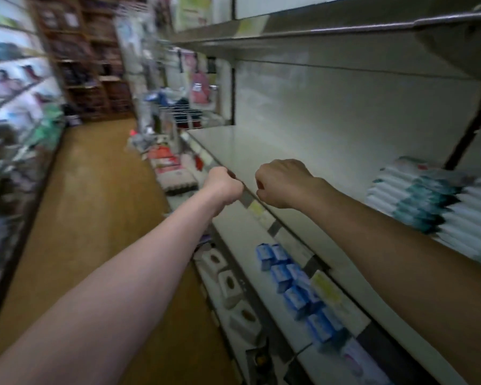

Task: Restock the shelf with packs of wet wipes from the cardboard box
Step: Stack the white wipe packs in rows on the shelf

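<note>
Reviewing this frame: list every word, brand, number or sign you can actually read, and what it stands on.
Nothing is legible; the whole frame is motion-blurred.
On the shelf-edge price tags: print is blurred, unreadable.
On the wet wipes packs: only a teal and white pattern, no readable words.
On the blue packs: blurred, unreadable.
On the poster: blurred, unreadable.
</note>
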A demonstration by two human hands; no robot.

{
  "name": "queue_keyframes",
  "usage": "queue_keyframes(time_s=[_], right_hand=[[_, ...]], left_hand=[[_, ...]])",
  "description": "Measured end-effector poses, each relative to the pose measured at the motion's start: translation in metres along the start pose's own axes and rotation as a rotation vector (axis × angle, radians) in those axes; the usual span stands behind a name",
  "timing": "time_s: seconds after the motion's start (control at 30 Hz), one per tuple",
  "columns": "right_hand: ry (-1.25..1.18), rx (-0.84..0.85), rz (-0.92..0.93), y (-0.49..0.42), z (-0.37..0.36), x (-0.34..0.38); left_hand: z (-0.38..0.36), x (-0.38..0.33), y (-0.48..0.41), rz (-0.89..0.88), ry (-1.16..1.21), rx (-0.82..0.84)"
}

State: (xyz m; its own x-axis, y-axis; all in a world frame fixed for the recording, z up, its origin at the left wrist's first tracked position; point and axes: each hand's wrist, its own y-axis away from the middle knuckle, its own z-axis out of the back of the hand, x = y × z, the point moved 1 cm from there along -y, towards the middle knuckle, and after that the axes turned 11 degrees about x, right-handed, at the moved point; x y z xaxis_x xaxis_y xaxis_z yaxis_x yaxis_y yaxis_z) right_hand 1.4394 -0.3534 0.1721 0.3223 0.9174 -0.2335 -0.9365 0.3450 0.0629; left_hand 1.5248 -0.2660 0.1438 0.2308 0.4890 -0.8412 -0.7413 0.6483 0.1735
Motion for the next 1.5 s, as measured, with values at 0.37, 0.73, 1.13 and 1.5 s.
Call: queue_keyframes(time_s=[0.37, 0.73, 1.13, 1.5], right_hand=[[0.007, 0.005, 0.483, -0.017, 0.006, 0.229], [0.038, 0.15, 0.953, 0.057, -0.012, 0.486], [0.212, 0.43, 1.206, 0.14, -0.091, 0.677], [0.399, 0.556, 1.416, 0.152, -0.18, 0.774]], left_hand=[[0.127, 0.164, 0.109, 0.359, 0.1, -0.336], [0.223, 0.348, 0.304, 0.717, 0.246, -0.525], [0.251, 0.518, 0.465, 1.044, 0.594, -0.571], [0.213, 0.617, 0.519, 1.239, 0.92, -0.737]])
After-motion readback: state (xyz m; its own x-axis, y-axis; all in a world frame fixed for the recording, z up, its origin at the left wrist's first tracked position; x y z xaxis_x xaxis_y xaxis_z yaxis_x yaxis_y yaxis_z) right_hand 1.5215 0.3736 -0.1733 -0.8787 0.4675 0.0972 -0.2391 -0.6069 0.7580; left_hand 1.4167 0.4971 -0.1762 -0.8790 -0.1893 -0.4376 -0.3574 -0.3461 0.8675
